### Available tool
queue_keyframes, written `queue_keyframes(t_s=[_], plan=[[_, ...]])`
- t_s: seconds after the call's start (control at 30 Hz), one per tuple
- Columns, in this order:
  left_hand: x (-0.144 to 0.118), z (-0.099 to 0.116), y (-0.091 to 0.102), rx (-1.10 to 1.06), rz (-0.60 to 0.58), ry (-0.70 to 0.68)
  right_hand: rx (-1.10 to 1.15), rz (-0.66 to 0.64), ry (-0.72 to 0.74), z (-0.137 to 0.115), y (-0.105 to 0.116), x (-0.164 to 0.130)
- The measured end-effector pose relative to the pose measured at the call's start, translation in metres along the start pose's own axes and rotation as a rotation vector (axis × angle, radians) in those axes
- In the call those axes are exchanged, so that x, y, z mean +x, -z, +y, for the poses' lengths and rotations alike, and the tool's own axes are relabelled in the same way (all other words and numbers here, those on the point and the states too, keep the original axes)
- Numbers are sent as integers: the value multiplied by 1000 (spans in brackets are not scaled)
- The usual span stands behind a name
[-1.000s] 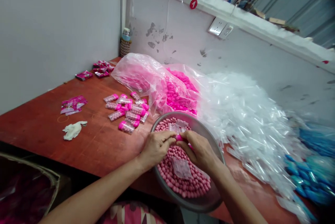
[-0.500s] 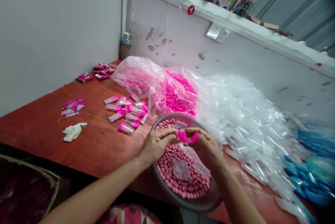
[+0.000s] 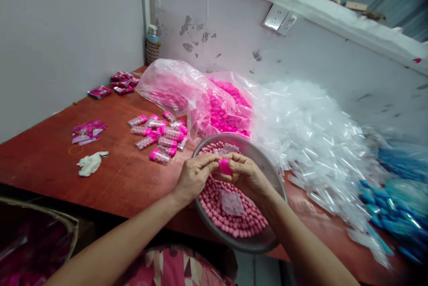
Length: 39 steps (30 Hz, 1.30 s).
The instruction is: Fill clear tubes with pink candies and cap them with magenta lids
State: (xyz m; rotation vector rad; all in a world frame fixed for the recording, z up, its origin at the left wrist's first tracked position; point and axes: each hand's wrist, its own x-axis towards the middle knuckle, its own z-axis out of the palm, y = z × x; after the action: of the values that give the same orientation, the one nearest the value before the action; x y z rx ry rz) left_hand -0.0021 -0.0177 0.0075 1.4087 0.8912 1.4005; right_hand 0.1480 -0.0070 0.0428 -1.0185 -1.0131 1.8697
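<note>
My left hand [image 3: 194, 175] and my right hand [image 3: 249, 174] meet over a metal bowl [image 3: 267, 168] full of small pink candies [image 3: 234, 221]. Both pinch a small tube with a bright pink cap [image 3: 225, 166] between their fingertips; the clear tube body is mostly hidden by the fingers. A couple of empty clear tubes [image 3: 231, 202] lie on the candies. To the left of the bowl, several filled tubes with pink caps [image 3: 160, 136] lie on the red table [image 3: 110, 174].
A clear bag of pink caps [image 3: 214, 108] lies behind the bowl. A big heap of clear tubes [image 3: 317, 143] spreads right, with blue caps [image 3: 397, 197] beyond. Pink wrappers [image 3: 87, 130], a white glove [image 3: 88, 163] and a small bottle [image 3: 152, 50] stand left. A box [image 3: 36, 241] sits below.
Half a second ago the pink cap hung open between my hands; now it is pressed together on the tube between my fingertips. The camera has tilted slightly down.
</note>
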Motion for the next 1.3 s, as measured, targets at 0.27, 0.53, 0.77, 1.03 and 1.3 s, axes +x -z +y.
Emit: queue_keyframes(t_s=[0.27, 0.53, 0.77, 1.03, 1.3], plan=[[35, 6, 38, 70, 228, -27, -908, -161, 250, -24, 25, -27], [36, -3, 49, 327, 191, -60, -1710, -466, 374, 13, 34, -43], [-10, 18, -2, 443, -200, -52, -1322, 13, 398, 18, 44, -39], [-9, 16, -12, 368, -245, 4, -548, 177, 245, 17, 27, -35], [-11, 18, -6, 428, -310, -79, -1693, -169, 504, -9, 36, -41]])
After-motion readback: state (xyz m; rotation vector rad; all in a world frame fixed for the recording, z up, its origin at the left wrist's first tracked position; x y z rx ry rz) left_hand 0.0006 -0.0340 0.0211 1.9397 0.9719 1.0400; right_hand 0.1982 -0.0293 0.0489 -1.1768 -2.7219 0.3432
